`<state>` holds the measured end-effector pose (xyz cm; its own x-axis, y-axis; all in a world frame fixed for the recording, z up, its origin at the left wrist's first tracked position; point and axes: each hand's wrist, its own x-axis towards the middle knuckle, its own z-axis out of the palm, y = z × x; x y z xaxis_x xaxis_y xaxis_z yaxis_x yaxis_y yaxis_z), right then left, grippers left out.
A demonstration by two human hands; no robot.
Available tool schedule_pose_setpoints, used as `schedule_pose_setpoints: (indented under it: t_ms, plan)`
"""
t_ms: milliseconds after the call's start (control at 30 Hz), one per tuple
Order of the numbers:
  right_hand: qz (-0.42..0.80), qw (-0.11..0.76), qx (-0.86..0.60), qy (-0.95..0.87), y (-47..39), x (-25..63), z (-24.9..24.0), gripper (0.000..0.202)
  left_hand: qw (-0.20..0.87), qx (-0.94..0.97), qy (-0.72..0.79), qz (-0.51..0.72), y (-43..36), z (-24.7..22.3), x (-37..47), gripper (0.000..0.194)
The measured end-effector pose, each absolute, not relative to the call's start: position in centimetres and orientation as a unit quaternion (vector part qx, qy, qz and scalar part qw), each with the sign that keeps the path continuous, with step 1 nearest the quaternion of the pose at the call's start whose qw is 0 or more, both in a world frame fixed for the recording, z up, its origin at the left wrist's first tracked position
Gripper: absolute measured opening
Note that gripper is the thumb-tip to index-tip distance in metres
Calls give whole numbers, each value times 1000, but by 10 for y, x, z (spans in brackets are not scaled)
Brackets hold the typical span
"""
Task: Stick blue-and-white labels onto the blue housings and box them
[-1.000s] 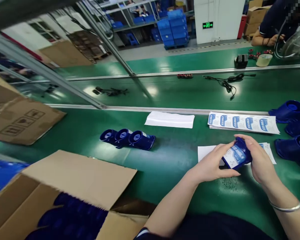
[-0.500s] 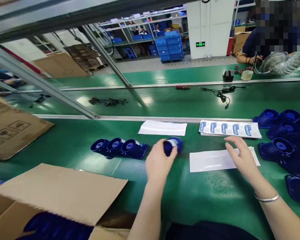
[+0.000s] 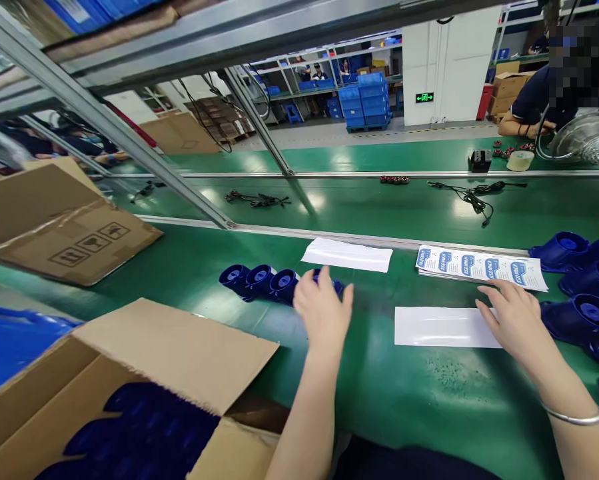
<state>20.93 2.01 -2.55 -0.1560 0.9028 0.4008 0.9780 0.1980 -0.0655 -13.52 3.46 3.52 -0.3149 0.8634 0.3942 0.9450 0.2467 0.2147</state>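
At the right end of a row of dark blue plastic housings (image 3: 260,275), my left hand (image 3: 324,307) is spread open, thumb apart. Behind its fingers shows part of another blue housing (image 3: 337,287), mostly hidden; I cannot tell whether the fingertips touch it. My right hand (image 3: 516,323) hovers with fingers apart at the right end of a blank white strip (image 3: 444,327). Just beyond it lies a stack of printed label sheets (image 3: 479,264) with blue and white designs. Another white strip (image 3: 348,255) rests behind my left hand.
More blue housings (image 3: 590,313) stand at the right edge. An open carton (image 3: 189,340) at lower left holds several blue housings. Another carton (image 3: 94,233) sits at far left. Metal frame posts (image 3: 179,177) rise from the table. A person (image 3: 529,100) sits across, beside black cables (image 3: 474,197).
My left hand has moved left with the blue housing, set it by the row and spread its fingers. My right hand has shifted right along the white strip. The camera view has turned left.
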Motion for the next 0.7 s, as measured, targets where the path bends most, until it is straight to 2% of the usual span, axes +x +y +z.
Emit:
schedule_pose_setpoints:
  t_ms: [100, 233, 300, 500, 600, 700]
  plan:
    - [-130, 166, -619, -756, 21, 224, -31, 33, 24, -722, -669, -176, 22, 21, -83, 57]
    - [-148, 165, -613, -758, 27, 246, -39, 35, -159, -883, -429, -100, 8, -18, -22, 102]
    - [-151, 169, -608, -761, 28, 252, -36, 35, -194, -895, -394, -83, 7, -34, -10, 110]
    - [-144, 139, -606, -770, 27, 247, -23, 30, -195, -889, -407, -79, 21, -42, -31, 88]
    - [-147, 119, -591, -784, 22, 250, -33, 31, -196, -888, -406, -91, 20, -38, -41, 79]
    - [-147, 142, -552, -809, 17, 265, -51, 34, -204, -886, -405, -100, 13, -37, -43, 78]
